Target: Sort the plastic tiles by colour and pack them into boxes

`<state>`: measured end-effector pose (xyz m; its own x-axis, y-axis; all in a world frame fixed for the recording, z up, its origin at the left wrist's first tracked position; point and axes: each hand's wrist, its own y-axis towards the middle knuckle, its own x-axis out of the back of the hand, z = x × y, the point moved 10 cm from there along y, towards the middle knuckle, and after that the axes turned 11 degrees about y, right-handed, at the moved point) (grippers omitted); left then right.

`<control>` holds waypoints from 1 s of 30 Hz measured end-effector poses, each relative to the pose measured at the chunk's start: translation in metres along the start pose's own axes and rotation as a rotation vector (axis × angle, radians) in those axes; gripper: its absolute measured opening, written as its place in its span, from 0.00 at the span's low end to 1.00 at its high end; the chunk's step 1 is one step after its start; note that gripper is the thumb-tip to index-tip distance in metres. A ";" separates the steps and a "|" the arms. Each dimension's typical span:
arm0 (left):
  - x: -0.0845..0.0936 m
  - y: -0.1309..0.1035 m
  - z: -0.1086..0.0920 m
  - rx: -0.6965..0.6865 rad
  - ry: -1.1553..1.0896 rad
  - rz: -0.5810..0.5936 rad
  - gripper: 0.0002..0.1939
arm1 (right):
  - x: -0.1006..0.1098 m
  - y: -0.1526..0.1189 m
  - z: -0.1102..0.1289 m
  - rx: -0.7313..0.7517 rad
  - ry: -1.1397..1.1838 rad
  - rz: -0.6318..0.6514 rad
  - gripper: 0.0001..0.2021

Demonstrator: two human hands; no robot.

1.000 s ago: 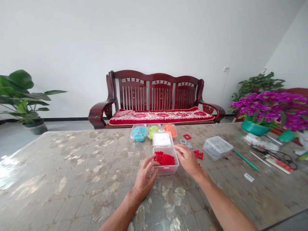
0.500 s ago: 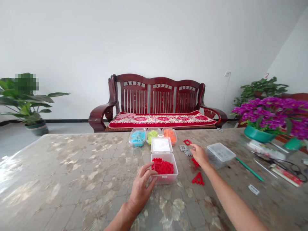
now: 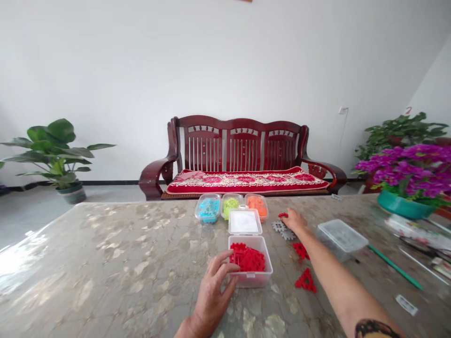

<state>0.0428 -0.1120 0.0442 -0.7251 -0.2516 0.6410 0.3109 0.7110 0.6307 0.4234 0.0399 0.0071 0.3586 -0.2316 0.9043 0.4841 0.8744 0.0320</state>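
Note:
An open clear box (image 3: 254, 280) full of red toothed pieces (image 3: 248, 258) stands in front of me, its lid (image 3: 244, 221) tipped back. My left hand (image 3: 217, 286) is at the box's left side, fingers curved over the rim and touching the red pieces. Farther right, my right hand (image 3: 293, 221) has its fingers closed on a small red piece (image 3: 283, 215), mostly covered by the fingers. Grey toothed pieces (image 3: 283, 230) lie just left of that hand. Two more red pieces, one (image 3: 300, 250) beside the forearm and a triangular one (image 3: 306, 280) nearer me, lie on the table.
Behind the box stand tubs of blue (image 3: 208, 208), green (image 3: 230, 206) and orange pieces (image 3: 257, 205). At right are a closed clear box (image 3: 342, 237), a green stick (image 3: 394, 266), a white label (image 3: 406, 304) and a pot of purple flowers (image 3: 405, 204).
The view has shifted, so the table items appear lower and farther right. My right hand now covers more of the far red piece, which lay largely exposed at its fingertips before.

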 end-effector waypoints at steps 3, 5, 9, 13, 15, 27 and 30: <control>0.001 0.001 -0.001 0.003 -0.010 0.005 0.10 | 0.003 -0.003 0.003 0.003 -0.028 0.011 0.20; 0.001 0.001 -0.001 0.005 -0.014 0.005 0.11 | 0.010 -0.007 0.005 0.000 -0.039 0.009 0.23; 0.002 0.001 0.000 0.006 -0.039 -0.008 0.14 | 0.034 -0.032 0.034 0.124 0.148 -0.015 0.30; -0.001 0.000 0.002 0.018 -0.073 -0.004 0.21 | 0.052 -0.104 0.108 0.535 0.557 0.141 0.31; -0.003 -0.001 0.005 0.037 -0.085 -0.008 0.24 | 0.052 -0.149 0.141 0.696 0.545 0.229 0.30; 0.001 0.000 -0.005 -0.048 -0.006 -0.011 0.27 | 0.028 -0.224 0.187 0.862 0.317 0.314 0.10; 0.000 0.003 -0.010 -0.084 0.044 0.010 0.26 | 0.020 -0.231 0.188 0.905 0.356 0.352 0.11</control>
<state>0.0495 -0.1168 0.0505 -0.6944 -0.2749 0.6650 0.3696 0.6568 0.6573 0.1683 -0.0865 0.0977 0.6506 0.1152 0.7506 -0.4225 0.8763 0.2317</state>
